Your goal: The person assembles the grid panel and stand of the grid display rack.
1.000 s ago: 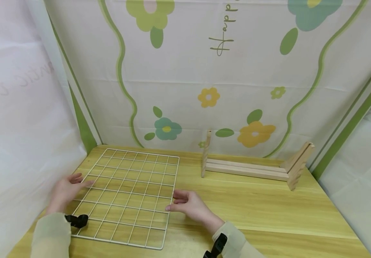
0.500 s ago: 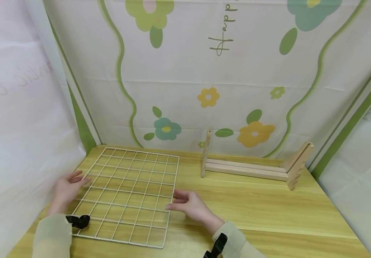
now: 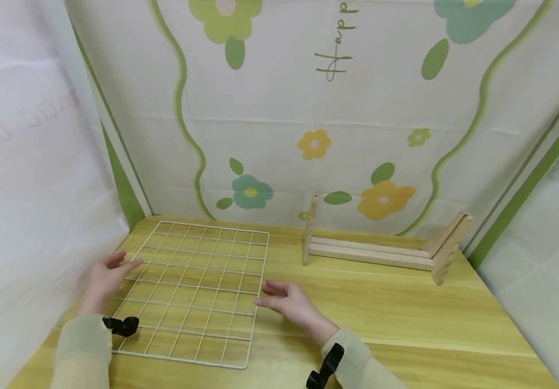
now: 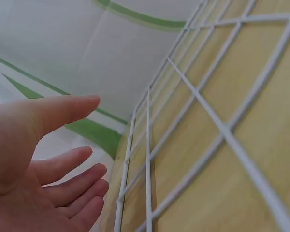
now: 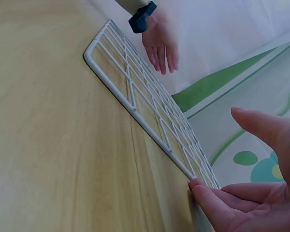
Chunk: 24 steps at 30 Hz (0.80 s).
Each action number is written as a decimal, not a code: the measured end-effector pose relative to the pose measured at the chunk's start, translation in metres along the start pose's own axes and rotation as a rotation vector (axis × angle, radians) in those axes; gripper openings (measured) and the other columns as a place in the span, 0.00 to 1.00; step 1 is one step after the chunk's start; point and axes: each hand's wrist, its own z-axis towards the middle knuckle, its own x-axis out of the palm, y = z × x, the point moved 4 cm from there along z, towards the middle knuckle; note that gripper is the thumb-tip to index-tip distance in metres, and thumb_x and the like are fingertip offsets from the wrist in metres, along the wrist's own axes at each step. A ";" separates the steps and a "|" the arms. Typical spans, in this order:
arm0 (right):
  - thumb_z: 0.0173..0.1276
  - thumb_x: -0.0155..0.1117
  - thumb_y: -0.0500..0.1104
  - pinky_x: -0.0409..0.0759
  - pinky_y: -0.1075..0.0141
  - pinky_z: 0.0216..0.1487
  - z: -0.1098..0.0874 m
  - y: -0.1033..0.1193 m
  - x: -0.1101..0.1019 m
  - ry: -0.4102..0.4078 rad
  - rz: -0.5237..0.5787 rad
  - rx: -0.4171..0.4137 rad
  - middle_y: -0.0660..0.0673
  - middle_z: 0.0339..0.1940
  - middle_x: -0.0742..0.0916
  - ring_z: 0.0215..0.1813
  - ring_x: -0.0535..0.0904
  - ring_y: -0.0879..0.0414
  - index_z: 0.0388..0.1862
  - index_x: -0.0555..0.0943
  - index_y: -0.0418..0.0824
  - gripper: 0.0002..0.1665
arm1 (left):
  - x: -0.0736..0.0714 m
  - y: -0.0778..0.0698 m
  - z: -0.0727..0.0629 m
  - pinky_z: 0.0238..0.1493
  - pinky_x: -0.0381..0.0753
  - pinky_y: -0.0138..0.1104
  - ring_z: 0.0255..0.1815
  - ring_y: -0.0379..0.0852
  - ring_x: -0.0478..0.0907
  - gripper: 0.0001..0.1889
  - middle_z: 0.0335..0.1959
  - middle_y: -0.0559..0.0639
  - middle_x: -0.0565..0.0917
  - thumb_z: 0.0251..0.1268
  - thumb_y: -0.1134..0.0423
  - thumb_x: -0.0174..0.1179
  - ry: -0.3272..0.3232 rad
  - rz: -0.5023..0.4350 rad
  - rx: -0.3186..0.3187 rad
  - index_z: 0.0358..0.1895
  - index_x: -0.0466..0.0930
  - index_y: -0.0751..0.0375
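Note:
A white wire grid panel (image 3: 182,360) lies flat on the wooden table at the left. My left hand (image 3: 103,280) is beside its left edge, palm turned inward, thumb and fingers spread. In the left wrist view a gap separates those fingers (image 4: 82,186) from the wires. On the opposite side, my right hand (image 3: 296,308) is at the panel's right edge. The right wrist view shows one fingertip (image 5: 197,186) against the rim of the grid (image 5: 135,114), while the thumb (image 5: 256,123) is lifted well away from it.
A pale wooden rack (image 3: 371,254) with two upright ends stands at the back right of the table (image 3: 381,313). White curtains with flowers (image 3: 386,200) hang behind and along both sides, the left one (image 3: 41,216) close to my left hand.
My right thumb has drawn back from over the panel's edge, and that hand has spread. The left hand has shifted slightly forward. The panel stays nearly in place.

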 end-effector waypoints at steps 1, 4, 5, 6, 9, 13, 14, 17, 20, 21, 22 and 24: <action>0.69 0.73 0.48 0.68 0.46 0.71 0.000 0.000 -0.001 -0.001 -0.002 0.001 0.35 0.68 0.78 0.68 0.75 0.41 0.74 0.67 0.27 0.44 | -0.001 0.001 0.000 0.70 0.62 0.60 0.73 0.72 0.58 0.47 0.74 0.77 0.60 0.74 0.42 0.58 0.000 0.025 -0.006 0.76 0.52 0.78; 0.69 0.73 0.47 0.67 0.46 0.72 -0.001 0.002 -0.002 -0.004 0.000 -0.001 0.35 0.68 0.79 0.69 0.74 0.41 0.73 0.67 0.26 0.43 | -0.004 0.002 0.001 0.70 0.63 0.60 0.72 0.74 0.58 0.45 0.73 0.77 0.60 0.76 0.43 0.57 0.009 0.073 -0.024 0.75 0.53 0.79; 0.69 0.73 0.47 0.66 0.46 0.72 -0.001 0.002 -0.003 -0.003 -0.002 -0.002 0.35 0.68 0.79 0.69 0.74 0.41 0.73 0.67 0.26 0.42 | -0.005 0.003 0.001 0.70 0.62 0.60 0.73 0.74 0.58 0.45 0.73 0.77 0.60 0.76 0.43 0.57 0.017 0.079 -0.029 0.75 0.53 0.79; 0.69 0.73 0.48 0.66 0.47 0.72 -0.001 0.003 -0.002 0.001 -0.003 -0.003 0.35 0.68 0.79 0.69 0.73 0.41 0.73 0.68 0.26 0.43 | -0.005 0.003 0.001 0.70 0.61 0.61 0.73 0.74 0.57 0.45 0.73 0.76 0.60 0.76 0.42 0.57 0.025 0.079 -0.033 0.75 0.53 0.79; 0.69 0.73 0.49 0.66 0.48 0.72 0.000 0.004 -0.001 0.020 0.000 -0.004 0.34 0.68 0.78 0.70 0.73 0.41 0.73 0.67 0.26 0.44 | -0.007 0.003 0.002 0.71 0.57 0.63 0.74 0.75 0.53 0.45 0.75 0.74 0.59 0.75 0.41 0.56 0.039 0.083 -0.050 0.76 0.54 0.77; 0.69 0.73 0.48 0.66 0.48 0.72 0.000 0.004 0.001 0.028 0.010 -0.006 0.33 0.68 0.78 0.71 0.72 0.40 0.73 0.66 0.25 0.44 | -0.009 0.001 0.003 0.71 0.55 0.64 0.75 0.76 0.49 0.44 0.76 0.75 0.55 0.76 0.41 0.55 0.053 0.082 -0.069 0.76 0.54 0.77; 0.69 0.73 0.48 0.66 0.47 0.72 0.000 0.004 0.001 0.026 0.010 -0.007 0.32 0.69 0.77 0.71 0.72 0.40 0.73 0.66 0.25 0.44 | -0.009 0.000 0.003 0.71 0.55 0.64 0.75 0.75 0.50 0.44 0.76 0.76 0.54 0.76 0.41 0.54 0.053 0.076 -0.072 0.76 0.53 0.77; 0.69 0.73 0.48 0.66 0.48 0.72 0.000 0.004 0.001 0.025 0.014 -0.009 0.32 0.70 0.76 0.71 0.71 0.40 0.73 0.66 0.25 0.44 | -0.009 0.000 0.002 0.71 0.56 0.63 0.74 0.74 0.55 0.45 0.74 0.77 0.59 0.77 0.41 0.53 0.055 0.034 -0.089 0.77 0.51 0.77; 0.69 0.73 0.48 0.66 0.48 0.72 0.000 0.003 0.001 0.031 0.019 -0.007 0.32 0.70 0.76 0.71 0.71 0.39 0.74 0.65 0.25 0.45 | -0.008 0.002 0.000 0.71 0.58 0.62 0.72 0.71 0.58 0.45 0.71 0.75 0.65 0.76 0.41 0.54 0.038 -0.018 -0.113 0.78 0.51 0.75; 0.69 0.73 0.48 0.66 0.47 0.72 0.000 0.002 0.001 0.031 0.023 -0.004 0.32 0.70 0.76 0.71 0.71 0.40 0.74 0.65 0.25 0.45 | -0.007 0.002 0.000 0.71 0.58 0.62 0.72 0.71 0.59 0.45 0.71 0.75 0.66 0.76 0.41 0.54 0.031 -0.033 -0.120 0.78 0.50 0.74; 0.69 0.73 0.48 0.66 0.47 0.72 0.000 0.001 0.001 0.028 0.025 -0.002 0.32 0.70 0.76 0.71 0.71 0.40 0.74 0.65 0.25 0.45 | -0.007 0.002 -0.001 0.71 0.59 0.62 0.72 0.70 0.59 0.45 0.71 0.74 0.67 0.76 0.41 0.54 0.023 -0.043 -0.123 0.79 0.50 0.73; 0.70 0.73 0.47 0.66 0.48 0.72 0.001 0.000 0.000 0.013 0.027 0.002 0.33 0.70 0.77 0.71 0.72 0.40 0.73 0.66 0.25 0.43 | -0.006 0.001 -0.002 0.70 0.61 0.60 0.71 0.69 0.61 0.44 0.70 0.74 0.68 0.76 0.42 0.54 -0.005 -0.063 -0.125 0.79 0.51 0.71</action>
